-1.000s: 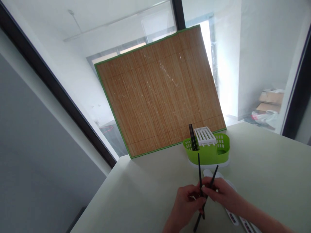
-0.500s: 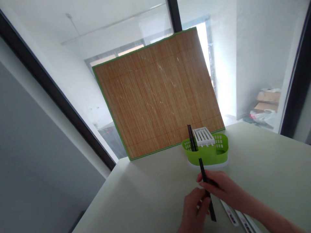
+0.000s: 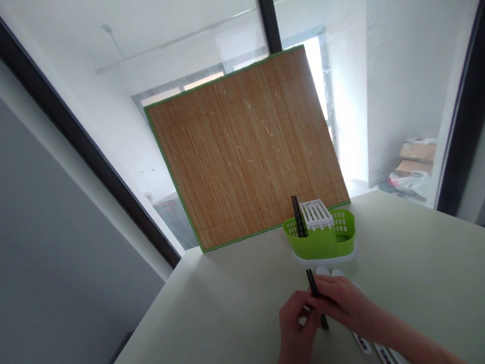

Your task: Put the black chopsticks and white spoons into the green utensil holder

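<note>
Black chopsticks (image 3: 311,283) are pinched in the fingers of my right hand (image 3: 341,299), their upper tips apart by a sliver. My left hand (image 3: 297,321) closes its fingertips on the same chopsticks, just left of the right hand. Beyond the hands stands a green basket (image 3: 316,246) on a white base, with several black chopsticks (image 3: 298,217) upright in its left compartment and a white slatted rack (image 3: 316,213) on top. White spoons with patterned handles (image 3: 362,344) lie on the table, partly hidden under my right hand and forearm.
A bamboo mat (image 3: 246,151) with green edging leans on the glass behind the white table (image 3: 235,293). Past the glass, cardboard boxes (image 3: 418,150) and a plastic bag are visible at the right. A dark window frame runs down the left.
The chopsticks in my hands have moved lower and nearer to me, and two tips now show at their upper end. My right hand has shifted down slightly, uncovering white spoon ends.
</note>
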The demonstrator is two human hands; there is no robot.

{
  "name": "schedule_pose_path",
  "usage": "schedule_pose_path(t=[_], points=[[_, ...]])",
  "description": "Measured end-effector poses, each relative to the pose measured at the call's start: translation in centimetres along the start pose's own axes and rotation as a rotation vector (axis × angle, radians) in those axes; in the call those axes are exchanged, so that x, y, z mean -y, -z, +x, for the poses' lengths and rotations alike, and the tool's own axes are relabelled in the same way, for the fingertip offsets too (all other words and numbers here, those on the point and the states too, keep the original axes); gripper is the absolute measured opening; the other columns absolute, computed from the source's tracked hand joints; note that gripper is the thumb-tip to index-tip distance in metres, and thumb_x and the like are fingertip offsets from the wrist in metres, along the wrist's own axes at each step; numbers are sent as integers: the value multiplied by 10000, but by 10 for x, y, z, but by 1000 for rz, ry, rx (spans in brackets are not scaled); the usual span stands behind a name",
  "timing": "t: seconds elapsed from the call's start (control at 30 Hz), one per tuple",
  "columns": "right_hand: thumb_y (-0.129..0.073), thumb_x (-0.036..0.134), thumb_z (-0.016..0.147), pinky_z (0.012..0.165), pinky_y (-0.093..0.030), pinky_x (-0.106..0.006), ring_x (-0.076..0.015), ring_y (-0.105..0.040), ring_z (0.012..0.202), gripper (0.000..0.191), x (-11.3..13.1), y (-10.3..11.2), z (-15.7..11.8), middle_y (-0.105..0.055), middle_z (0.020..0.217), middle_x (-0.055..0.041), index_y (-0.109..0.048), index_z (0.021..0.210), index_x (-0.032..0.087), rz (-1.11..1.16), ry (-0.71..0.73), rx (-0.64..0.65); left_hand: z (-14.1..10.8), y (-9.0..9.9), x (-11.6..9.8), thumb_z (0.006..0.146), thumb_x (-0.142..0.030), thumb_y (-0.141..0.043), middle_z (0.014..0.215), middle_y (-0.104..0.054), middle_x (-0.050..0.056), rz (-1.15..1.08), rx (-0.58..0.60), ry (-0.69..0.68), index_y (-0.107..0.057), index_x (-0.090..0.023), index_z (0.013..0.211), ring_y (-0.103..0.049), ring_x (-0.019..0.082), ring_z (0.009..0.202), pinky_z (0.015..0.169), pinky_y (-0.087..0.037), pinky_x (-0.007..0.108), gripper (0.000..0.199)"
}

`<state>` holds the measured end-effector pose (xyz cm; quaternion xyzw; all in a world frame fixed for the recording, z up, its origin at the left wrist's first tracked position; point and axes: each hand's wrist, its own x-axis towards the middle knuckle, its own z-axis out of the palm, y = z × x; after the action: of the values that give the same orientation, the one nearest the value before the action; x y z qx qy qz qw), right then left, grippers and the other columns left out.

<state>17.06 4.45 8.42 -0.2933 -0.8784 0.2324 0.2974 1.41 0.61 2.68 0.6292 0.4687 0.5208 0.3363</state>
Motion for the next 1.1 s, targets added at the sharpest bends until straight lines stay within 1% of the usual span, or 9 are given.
schedule_pose_path(t=[0.17,0.37,0.47,0.57,0.67,0.8,0.93,1.03,1.1], points=[[-402,428,964,629,-374,-237,-133,-520,670,337,-2,-1,-2,-577,765,-13,-577,794,196,74,8,-3,1,0,0,811,-338,-603,668,-614,9,-65,-10,18,-648,-157,786,-545,91,544,520,-482,189,188],[-477,461,922,584,-355,-228,-122,-473,632,322,-9,-4,-7,-531,699,16,-561,753,200,165,-25,-95,2,-1,-3,782,-333,-641,713,-650,25,-83,-9,41,-675,-161,833,-565,99,552,524,-493,198,183],[-492,459,913,556,-342,-225,-118,-448,606,325,-11,-4,-8,-507,662,24,-555,725,202,178,-37,-103,1,-1,-4,783,-338,-636,681,-651,25,-55,-21,31,-682,-166,830,-577,114,571,546,-501,209,185],[-502,463,903,554,-340,-230,-122,-440,603,330,-12,-4,-8,-507,649,22,-563,712,200,182,-48,-113,2,-1,-6,782,-309,-639,685,-643,28,14,-59,-37,-689,-177,789,-592,135,646,595,-504,222,142],[-513,454,895,560,-351,-234,-128,-446,610,291,-14,-5,-11,-522,664,17,-601,780,202,218,-50,-131,3,0,-11,784,-271,-643,732,-652,30,113,-82,-109,-698,-195,771,-603,147,723,680,-505,241,95],[-507,424,898,577,-389,-237,-137,-479,622,251,-23,-5,-14,-528,669,22,-622,959,209,337,-99,-280,13,11,-21,795,-246,-633,800,-701,25,143,-45,-59,-710,-205,832,-641,153,767,735,-516,251,95],[-479,421,912,564,-399,-235,-135,-491,608,275,-33,-3,-13,-534,666,19,-625,975,196,424,-191,-441,50,37,-42,790,-300,-645,832,-720,32,127,-194,-92,-704,-178,847,-661,154,777,753,-532,258,147],[-473,418,912,559,-390,-238,-135,-487,600,282,-36,-4,-10,-539,658,14,-634,902,186,407,-202,-447,100,53,-58,757,-364,-677,843,-721,48,54,-332,-168,-692,-154,857,-666,158,779,761,-538,279,232],[-474,418,908,565,-386,-238,-134,-481,605,287,-36,-8,-9,-539,666,11,-629,855,183,389,-184,-416,137,56,-64,730,-397,-694,825,-716,67,23,-408,-188,-689,-133,857,-665,165,759,744,-541,300,293]])
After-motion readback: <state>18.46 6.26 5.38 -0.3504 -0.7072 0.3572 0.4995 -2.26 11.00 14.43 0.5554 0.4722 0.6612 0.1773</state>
